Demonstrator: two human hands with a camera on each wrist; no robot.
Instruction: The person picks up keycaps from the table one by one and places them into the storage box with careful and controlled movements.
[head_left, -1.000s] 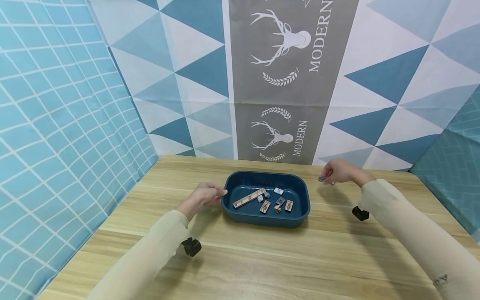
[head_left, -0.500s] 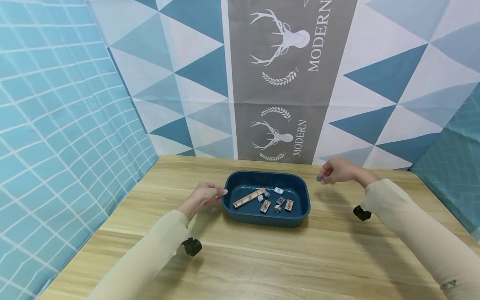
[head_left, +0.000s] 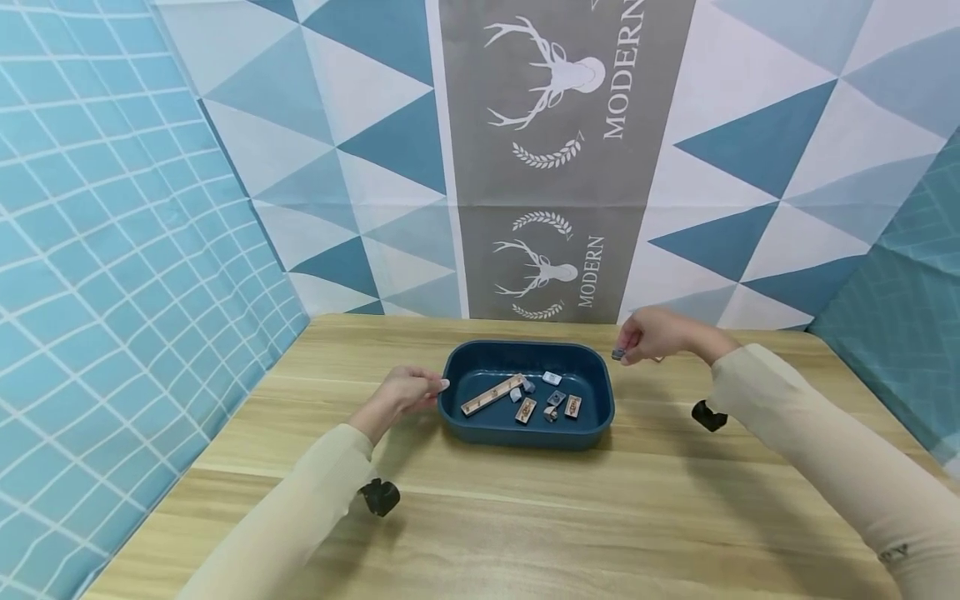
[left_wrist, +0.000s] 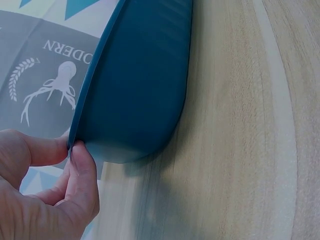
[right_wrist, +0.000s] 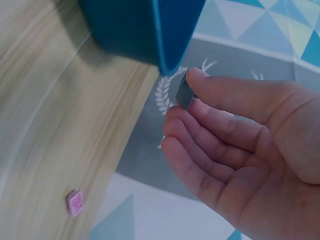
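My left hand (head_left: 405, 392) pinches the left rim of a dark blue plastic tub (head_left: 517, 436); in the left wrist view the thumb and fingers meet over the tub's edge. Just outside the right end of the tub, my right hand (head_left: 660, 333) pinches a small grey-blue block (right_wrist: 185, 93) between thumb and fingertips, raised above the table. Inside the tub lie a long narrow wooden strip (head_left: 492, 395), a white block (head_left: 552, 378), printed wooden tiles (head_left: 526, 410) and several other small blocks.
A small pink block (right_wrist: 75, 203) lies on the wood-grain table (head_left: 480, 517), below the right hand. Behind the table hangs a patterned cloth (head_left: 540, 167). Black wrist devices (head_left: 380, 497) hang under both forearms.
My right hand has moved left with the grey-blue block, closer to the tub's right rim. The left hand keeps its grip on the tub. The head view has shifted slightly.
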